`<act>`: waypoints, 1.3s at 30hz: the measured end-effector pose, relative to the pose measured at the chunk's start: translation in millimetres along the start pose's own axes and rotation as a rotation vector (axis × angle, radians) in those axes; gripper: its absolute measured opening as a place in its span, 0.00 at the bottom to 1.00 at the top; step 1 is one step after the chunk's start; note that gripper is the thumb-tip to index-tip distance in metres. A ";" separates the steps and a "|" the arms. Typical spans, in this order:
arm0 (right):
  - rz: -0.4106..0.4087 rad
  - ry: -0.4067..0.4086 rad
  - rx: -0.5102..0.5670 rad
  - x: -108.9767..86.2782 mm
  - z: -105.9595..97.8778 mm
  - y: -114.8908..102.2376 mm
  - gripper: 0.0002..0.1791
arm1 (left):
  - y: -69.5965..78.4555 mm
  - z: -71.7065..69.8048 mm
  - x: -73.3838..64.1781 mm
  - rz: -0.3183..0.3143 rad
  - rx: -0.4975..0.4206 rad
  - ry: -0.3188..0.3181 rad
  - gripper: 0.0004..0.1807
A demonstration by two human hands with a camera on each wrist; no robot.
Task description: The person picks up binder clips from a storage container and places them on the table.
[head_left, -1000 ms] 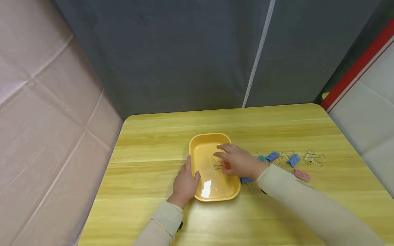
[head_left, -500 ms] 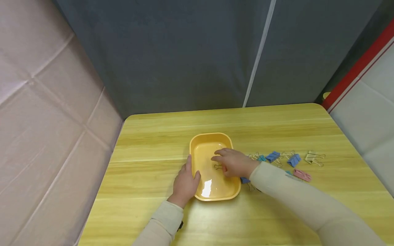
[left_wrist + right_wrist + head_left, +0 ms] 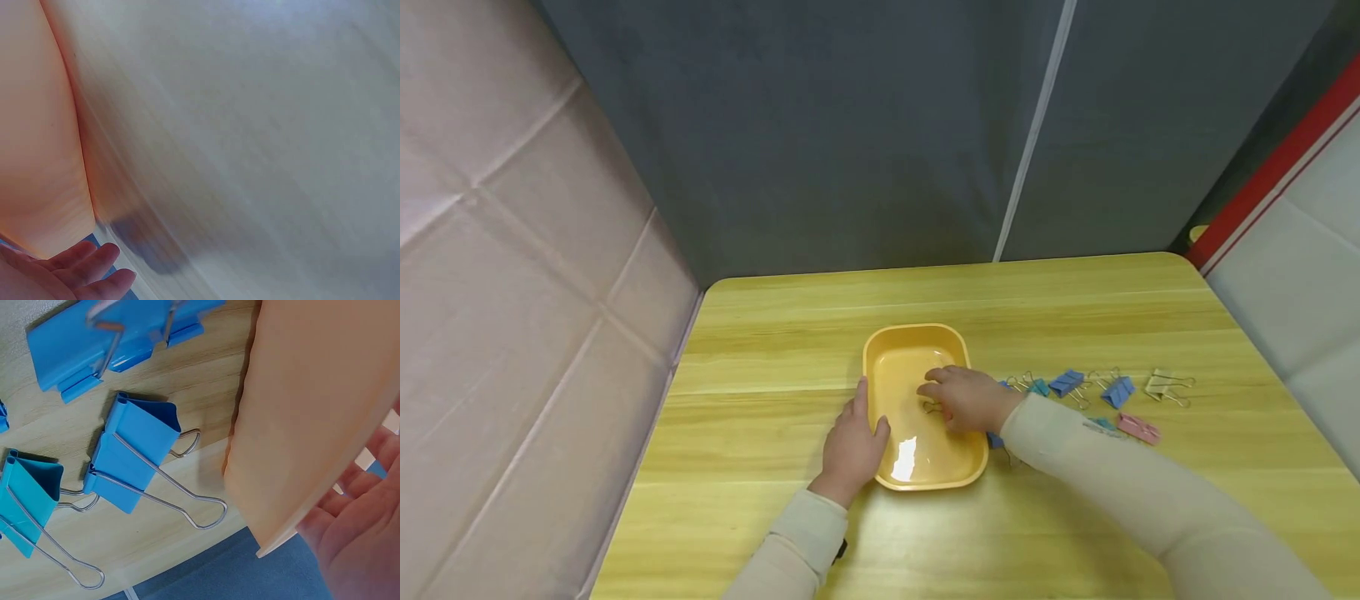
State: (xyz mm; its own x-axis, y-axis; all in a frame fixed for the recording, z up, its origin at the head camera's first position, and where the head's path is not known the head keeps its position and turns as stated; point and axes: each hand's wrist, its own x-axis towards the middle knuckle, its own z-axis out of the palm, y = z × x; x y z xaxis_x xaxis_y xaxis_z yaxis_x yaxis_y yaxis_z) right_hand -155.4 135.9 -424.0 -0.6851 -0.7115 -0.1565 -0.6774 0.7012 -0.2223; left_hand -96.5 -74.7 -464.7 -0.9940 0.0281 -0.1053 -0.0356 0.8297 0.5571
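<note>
A yellow plastic tray [image 3: 917,333] stands on the table. My left hand [image 3: 853,446] grips its left side, thumb over the rim and fingers along the outside; in the left wrist view those fingers [image 3: 94,269] lie beside the tray wall [image 3: 44,125]. My right hand [image 3: 972,400] is low inside the tray, fingers bent down, pinching a binder clip whose wire handle [image 3: 932,407] shows by the fingers; its body is hidden. The right wrist view has the right hand [image 3: 362,525] partly behind the tray wall [image 3: 306,412].
Several binder clips lie right of the tray: a blue clip [image 3: 1066,382], another blue clip [image 3: 1118,392], a teal clip [image 3: 1039,387], a pink clip [image 3: 1138,429] and a pale yellow clip [image 3: 1159,383]. A dark grey panel [image 3: 850,150] rises behind the table.
My right hand has moved slightly left and lower into the tray; the clip's pink body, visible a second ago, is now hidden under it. The left hand stays on the tray.
</note>
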 end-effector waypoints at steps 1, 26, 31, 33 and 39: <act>0.002 -0.003 0.001 0.7 0.8 0.1 0.29 | 0.0 -0.1 0.0 -0.001 0.000 -0.001 0.38; 0.029 -0.032 -0.018 12.0 10.1 -2.2 0.11 | 0.8 0.6 -0.6 -0.004 -0.015 -0.005 0.38; 0.075 -0.077 -0.044 14.5 10.3 -3.1 0.09 | 1.1 0.0 -0.6 0.000 -0.020 -0.006 0.38; 0.084 -0.086 -0.052 15.4 10.3 -3.4 0.07 | 1.0 -0.1 -0.7 0.002 -0.020 -0.008 0.38; 0.091 -0.095 -0.071 17.9 11.3 -3.5 0.05 | 0.7 -0.6 -0.7 0.005 -0.022 -0.010 0.38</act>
State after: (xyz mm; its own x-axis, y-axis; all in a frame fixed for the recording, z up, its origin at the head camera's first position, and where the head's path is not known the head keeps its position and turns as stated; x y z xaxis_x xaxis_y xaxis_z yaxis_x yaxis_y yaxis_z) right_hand -162.2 120.2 -436.9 -0.7182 -0.6438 -0.2639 -0.6334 0.7620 -0.1349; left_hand -95.9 -74.4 -463.7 -0.9932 0.0380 -0.1102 -0.0326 0.8173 0.5753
